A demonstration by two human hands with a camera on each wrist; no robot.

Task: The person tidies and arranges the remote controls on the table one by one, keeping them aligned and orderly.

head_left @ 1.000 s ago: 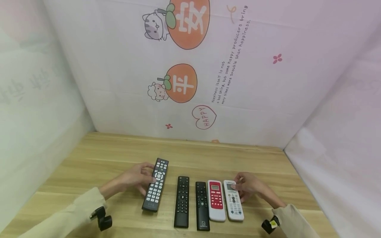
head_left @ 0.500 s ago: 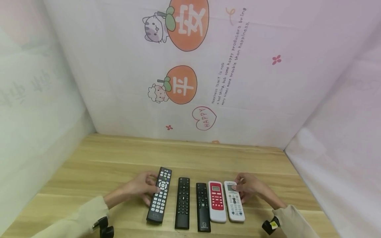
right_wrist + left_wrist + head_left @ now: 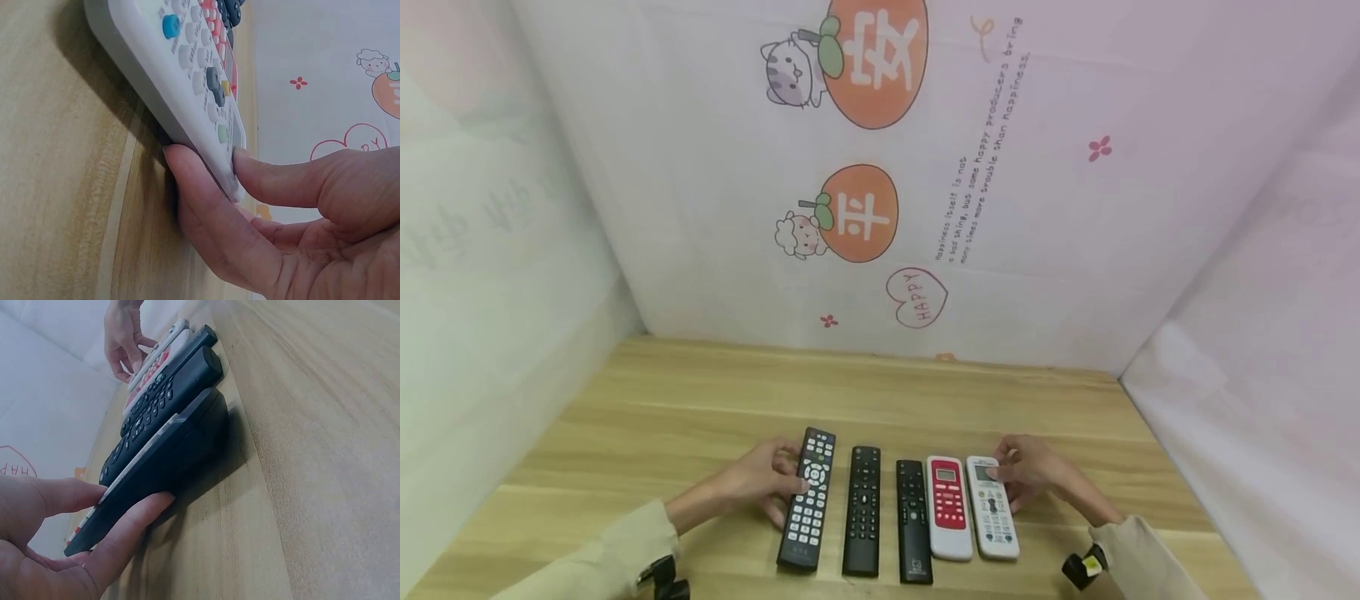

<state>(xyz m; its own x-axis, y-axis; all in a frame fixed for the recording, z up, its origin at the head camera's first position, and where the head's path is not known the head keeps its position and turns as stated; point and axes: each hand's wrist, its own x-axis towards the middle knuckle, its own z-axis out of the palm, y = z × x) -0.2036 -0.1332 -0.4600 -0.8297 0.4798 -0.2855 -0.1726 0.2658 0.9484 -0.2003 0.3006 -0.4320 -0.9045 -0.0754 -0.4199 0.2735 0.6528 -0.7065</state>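
Observation:
My left hand (image 3: pixel 763 481) pinches a black remote control with white buttons (image 3: pixel 807 500), thumb on its button face and fingers under its left side. In the left wrist view this remote (image 3: pixel 169 456) leans at a tilt close over the wood. At the other end of the row, my right hand (image 3: pixel 1028 472) grips the upper part of a white remote control (image 3: pixel 993 508), its thumb on the small screen. The right wrist view shows the fingers (image 3: pixel 206 194) beneath that white remote's edge (image 3: pixel 144 94).
Between the held remotes lie a black remote (image 3: pixel 862 510), a slimmer black remote (image 3: pixel 913 521) and a red-and-white remote (image 3: pixel 950 508), side by side on the wooden table (image 3: pixel 700 383). A white printed cloth (image 3: pixel 1037 250) rises behind, with white cloth at both sides.
My left hand has brought the black remote with white buttons rightward and toward me, closer to the row. The right hand and the white remote stay nearly where they were.

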